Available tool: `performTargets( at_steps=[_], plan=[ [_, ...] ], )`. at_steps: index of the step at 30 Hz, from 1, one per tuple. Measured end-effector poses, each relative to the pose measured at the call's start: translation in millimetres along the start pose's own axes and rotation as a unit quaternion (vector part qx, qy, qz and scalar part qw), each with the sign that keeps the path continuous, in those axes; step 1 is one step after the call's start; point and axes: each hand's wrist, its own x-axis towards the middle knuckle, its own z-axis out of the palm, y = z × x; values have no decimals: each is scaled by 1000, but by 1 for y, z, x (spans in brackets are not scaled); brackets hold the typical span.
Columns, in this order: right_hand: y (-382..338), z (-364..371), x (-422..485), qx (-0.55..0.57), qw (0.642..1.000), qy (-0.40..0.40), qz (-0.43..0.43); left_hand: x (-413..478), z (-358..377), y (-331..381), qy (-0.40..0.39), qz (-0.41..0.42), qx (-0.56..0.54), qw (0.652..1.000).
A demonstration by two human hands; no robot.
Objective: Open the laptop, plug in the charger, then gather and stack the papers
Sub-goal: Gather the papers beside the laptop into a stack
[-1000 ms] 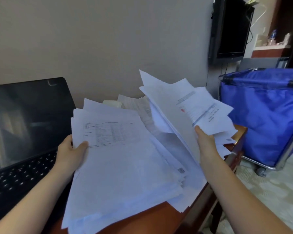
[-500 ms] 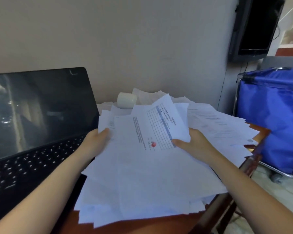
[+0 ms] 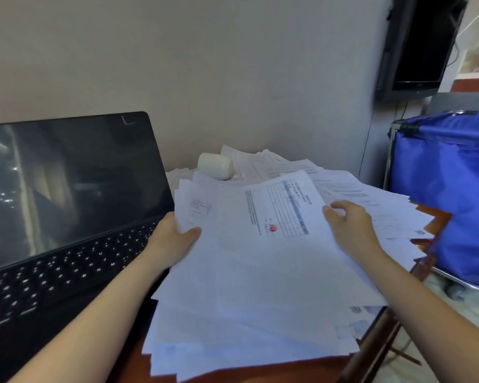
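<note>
The wooden table (image 3: 263, 374) shows as a red-brown strip at the near edge. A loose, uneven pile of papers (image 3: 260, 294) lies on it and fills its right half, just beside the laptop.

The left hand (image 3: 172, 241) grips the pile's left edge, thumb on top. The right hand (image 3: 351, 225) grips the right edge of the upper sheets, fingers curled. The top sheet (image 3: 277, 214) carries a printed grid and a red stamp.

The laptop (image 3: 67, 194) stands open at the left, screen dark.

A white cylindrical object (image 3: 215, 165) lies on its side at the back of the pile. A blue cart (image 3: 448, 189) stands to the right of the table, and a dark monitor (image 3: 423, 42) hangs on the wall above it.
</note>
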Motion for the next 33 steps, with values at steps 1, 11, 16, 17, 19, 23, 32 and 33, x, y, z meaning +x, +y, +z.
performTargets(
  at_steps=[1,11,16,17,19,23,32,33],
  plan=[
    [1,-3,-3,20,1000,-8,10,0,0,1,1,0,2,1000],
    [-3,4,-49,81,996,2,-27,3,1,-2,18,-24,7,1000],
    [-2,6,-54,-57,992,-80,-77,5,0,-5,22,-38,15,999],
    [-2,6,-51,-91,987,-109,-81,4,0,-5,21,-40,18,999],
    [-6,5,-44,-114,981,-148,-57,3,1,-5,24,-39,22,999],
    [-20,8,-27,109,986,-122,38,-1,4,-2,48,-18,3,999],
    [-21,-1,11,59,996,-57,-26,3,2,-3,42,-42,-11,998],
    [-21,5,8,53,995,-78,-39,4,1,-3,42,-56,-6,998]
  ],
)
